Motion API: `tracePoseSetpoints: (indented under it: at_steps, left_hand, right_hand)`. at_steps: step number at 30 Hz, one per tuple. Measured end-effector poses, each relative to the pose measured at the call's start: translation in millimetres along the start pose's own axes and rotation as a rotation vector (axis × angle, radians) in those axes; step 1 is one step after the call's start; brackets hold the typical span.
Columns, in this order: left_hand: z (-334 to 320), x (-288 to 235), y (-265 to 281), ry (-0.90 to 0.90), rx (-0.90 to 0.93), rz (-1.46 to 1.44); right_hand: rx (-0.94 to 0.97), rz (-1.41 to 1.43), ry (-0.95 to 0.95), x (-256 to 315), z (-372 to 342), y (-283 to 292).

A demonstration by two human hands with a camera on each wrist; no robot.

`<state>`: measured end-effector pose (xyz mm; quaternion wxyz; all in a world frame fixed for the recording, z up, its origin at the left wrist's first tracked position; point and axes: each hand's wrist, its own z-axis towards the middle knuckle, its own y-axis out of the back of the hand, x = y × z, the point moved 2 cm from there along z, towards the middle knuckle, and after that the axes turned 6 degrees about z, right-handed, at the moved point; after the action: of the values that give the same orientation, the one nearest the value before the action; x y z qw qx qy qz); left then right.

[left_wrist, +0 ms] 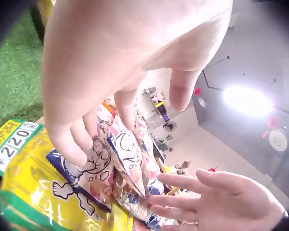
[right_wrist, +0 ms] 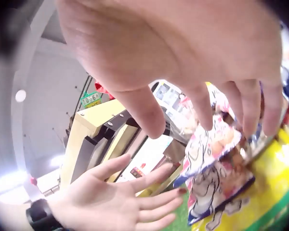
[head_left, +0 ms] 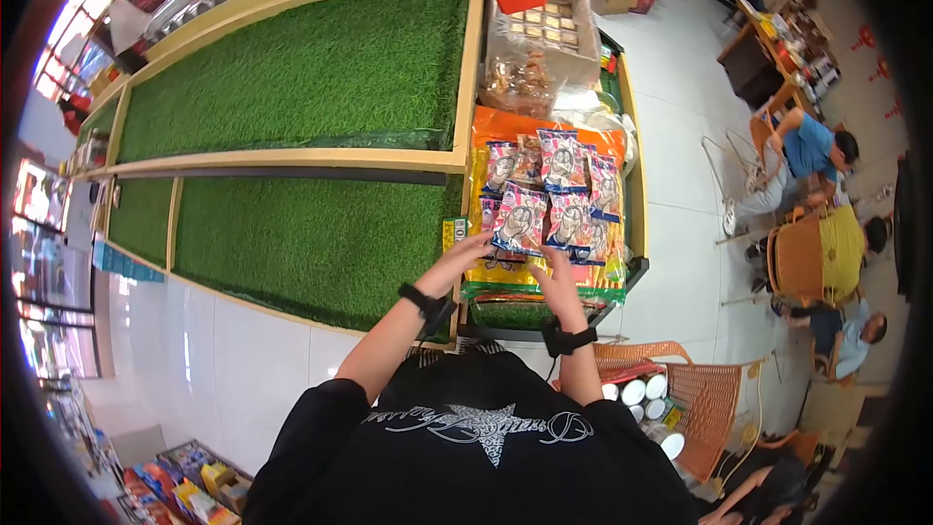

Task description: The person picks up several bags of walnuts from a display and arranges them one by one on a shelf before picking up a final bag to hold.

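Several small pink, white and blue snack packets (head_left: 564, 159) printed with a cartoon figure lie heaped on larger yellow bags (head_left: 476, 270). At the near side of the heap, my left hand (head_left: 466, 256) has its fingertips right at the lower left edge of the front packet (head_left: 520, 218). My right hand (head_left: 561, 289) is by that packet's lower right corner, thumb toward the left hand. Loosely extended fingers (left_wrist: 125, 108) reach over the packets in the left wrist view. In the right wrist view, spread fingers (right_wrist: 202, 108) hang over them, and neither hand grips a packet.
Left of the heap run wood-framed bins (head_left: 452, 160) lined with green artificial grass. A price tag (left_wrist: 14, 144) reading 220 stands at the bags' edge. Behind is a clear-lined box (head_left: 583, 49) of packaged food. A wicker chair (head_left: 705, 408) holding white-lidded cans stands at right; people sit beyond.
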<state>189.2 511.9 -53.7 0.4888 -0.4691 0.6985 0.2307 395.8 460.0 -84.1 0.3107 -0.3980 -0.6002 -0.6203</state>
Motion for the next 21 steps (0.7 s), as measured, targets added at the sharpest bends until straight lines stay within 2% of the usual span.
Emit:
tracePoseSetpoints:
  at_steps: [2, 4, 6, 8, 10, 11, 12, 14, 16, 17, 18, 21]
  left_hand:
    - [19.3, 19.8, -6.0, 0.035, -0.016, -0.166]
    - [21.1, 20.9, -12.1, 0.02, -0.043, -0.157]
    - [21.5, 27.1, -14.8, 0.001, -0.072, -0.259]
    - [10.7, 24.2, -11.6, -0.038, -0.109, -0.254]
    - [-12.1, 15.2, -10.7, -0.031, -0.065, -0.209]
    - [-27.0, 10.7, -11.4, -0.035, -0.066, -0.201]
    - [-39.5, 14.7, -9.5, -0.038, -0.089, -0.175]
    - [-67.3, 21.9, -4.9, -0.099, -0.068, -0.2]
    - [-99.1, 22.1, 1.2, -0.179, -0.106, -0.15]
    - [-107.3, 37.0, 9.4, -0.175, -0.112, -0.169]
    - [-128.0, 34.1, 14.2, -0.189, -0.137, -0.169]
    - [-192.0, 35.7, 26.7, -0.222, -0.236, -0.233]
  right_hand:
    - [0.074, 0.097, -0.029, -7.8, -1.1, -10.4]
    - [0.131, 0.551, -0.141, -1.1, -1.3, -15.7]
    - [0.181, 0.593, -0.331, 0.1, -5.7, -7.5]
    - [0.174, 0.686, -0.342, 5.1, -1.6, -4.6]
    - [0.092, 1.094, -0.503, -12.8, -14.1, -8.7]
    - [0.195, 1.222, -0.57, -29.6, -10.6, -17.4]
    - [0.312, 1.228, -0.697, -24.8, -12.2, -18.6]
    - [0.448, 1.219, -0.782, -1.9, -13.7, -31.8]
    - [0.626, 1.179, -0.755, 25.0, -19.5, -45.9]
    - [0.842, 1.232, -0.641, 13.5, -17.0, -60.5]
    - [0.789, 1.153, -0.638, 30.2, -19.9, -69.0]
    - [0.853, 1.004, -0.586, 67.4, -26.6, -98.6]
